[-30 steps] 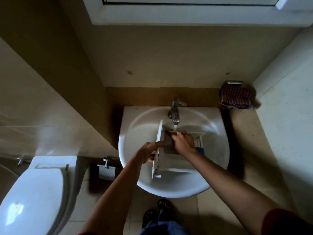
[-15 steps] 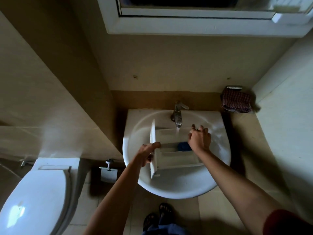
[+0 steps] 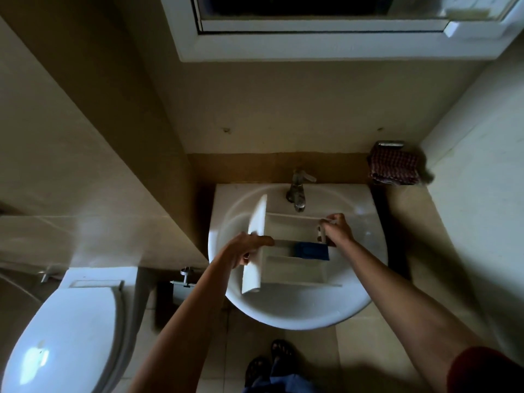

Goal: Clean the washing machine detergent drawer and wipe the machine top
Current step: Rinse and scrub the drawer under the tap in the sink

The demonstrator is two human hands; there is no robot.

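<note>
Dim bathroom: the white plastic detergent drawer (image 3: 292, 268) with its blue insert (image 3: 312, 251) is held over the white ceramic basin (image 3: 283, 316), under the metal tap (image 3: 296, 191) (presumably for rinsing). To steady it, the left hand (image 3: 243, 248) curls round its front panel and the right hand (image 3: 337, 229) grips the rear end.

The detergent drawer (image 3: 295, 266) lies in the sink (image 3: 297, 316) at frame centre, below the tap (image 3: 297, 191). The left hand (image 3: 243, 248) grips its left end, the right hand (image 3: 337, 229) its right end. A toilet (image 3: 56, 336) sits lower left, a cloth (image 3: 394, 168) right of the tap
</note>
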